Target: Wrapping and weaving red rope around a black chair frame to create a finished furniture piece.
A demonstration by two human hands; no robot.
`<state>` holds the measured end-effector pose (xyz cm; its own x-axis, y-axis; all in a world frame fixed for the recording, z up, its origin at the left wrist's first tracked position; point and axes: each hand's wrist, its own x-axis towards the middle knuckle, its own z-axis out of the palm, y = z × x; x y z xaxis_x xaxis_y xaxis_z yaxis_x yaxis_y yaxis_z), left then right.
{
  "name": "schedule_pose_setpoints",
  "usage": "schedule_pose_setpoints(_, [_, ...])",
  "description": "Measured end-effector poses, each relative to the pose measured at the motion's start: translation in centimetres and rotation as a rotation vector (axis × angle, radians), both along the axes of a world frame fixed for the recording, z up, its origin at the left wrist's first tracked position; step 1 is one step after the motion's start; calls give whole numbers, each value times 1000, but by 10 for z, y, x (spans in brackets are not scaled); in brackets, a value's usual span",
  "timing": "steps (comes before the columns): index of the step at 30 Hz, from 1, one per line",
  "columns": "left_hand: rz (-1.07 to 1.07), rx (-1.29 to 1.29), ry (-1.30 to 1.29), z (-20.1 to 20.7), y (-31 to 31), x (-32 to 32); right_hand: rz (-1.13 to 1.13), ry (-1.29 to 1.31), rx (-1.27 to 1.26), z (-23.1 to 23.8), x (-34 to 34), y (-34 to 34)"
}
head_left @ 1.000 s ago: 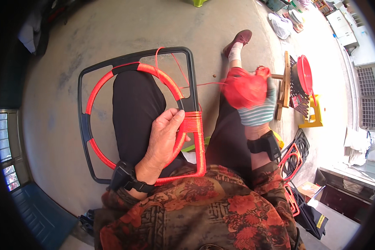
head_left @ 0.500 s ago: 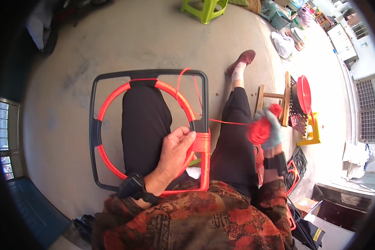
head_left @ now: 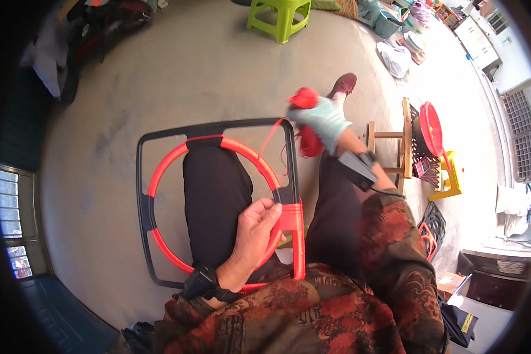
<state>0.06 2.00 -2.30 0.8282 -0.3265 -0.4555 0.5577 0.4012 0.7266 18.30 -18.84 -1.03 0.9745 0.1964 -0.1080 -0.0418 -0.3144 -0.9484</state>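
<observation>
A black square frame [head_left: 251, 124] with a round inner ring rests over my lap. Red cord [head_left: 237, 146] is wound closely around much of the ring and along the frame's lower right part. My left hand [head_left: 255, 231], bare, pinches the ring's right side beside the wrapped red band [head_left: 290, 217]. In a pale glove, my right hand [head_left: 326, 121] is closed around a bundle of red cord [head_left: 311, 141] just right of the frame's upper right corner. A loose loop of cord arches from the ring toward that corner. The gloved fingers are partly blurred.
A green plastic stool [head_left: 282, 17] stands ahead. To the right are a wooden stool [head_left: 389, 135], a red basin [head_left: 432, 130] and a yellow stool [head_left: 452, 177]. More black frames [head_left: 435, 221] lie at the lower right. My legs stretch out beneath the frame.
My right hand has swung left and forward with the red cord bundle, from beside the wooden stool to the frame's upper right corner. My left hand keeps its hold on the ring.
</observation>
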Motion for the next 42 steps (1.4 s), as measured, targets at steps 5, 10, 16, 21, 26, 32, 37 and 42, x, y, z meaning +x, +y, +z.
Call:
schedule_pose_setpoints(5, [115, -17, 33, 5, -3, 6, -271, 331, 402, 40, -109, -86])
schedule_pose_setpoints(10, [112, -8, 10, 5, -4, 9, -591, 453, 16, -14, -223, -243])
schedule_pose_setpoints(16, [75, -23, 7, 7, -4, 5, -949, 382, -286, -56, -267, -251])
schedule_pose_setpoints(21, [58, -25, 4, 8, -3, 2, -271, 331, 356, 8, -203, -75])
schedule_pose_setpoints(26, [60, -17, 14, 8, -7, 0, 163, 608, 577, -14, -169, -14])
schedule_pose_setpoints(32, [63, 73, -19, 2, -6, 0, 93, 435, 170, 18, -157, -15])
schedule_pose_setpoints(37, [25, 104, -25, 9, -4, 2, 231, -62, -109, 15, -174, 18])
schedule_pose_setpoints(42, [45, 83, 12, 6, -1, 10, -132, 452, 405, 14, -176, -26])
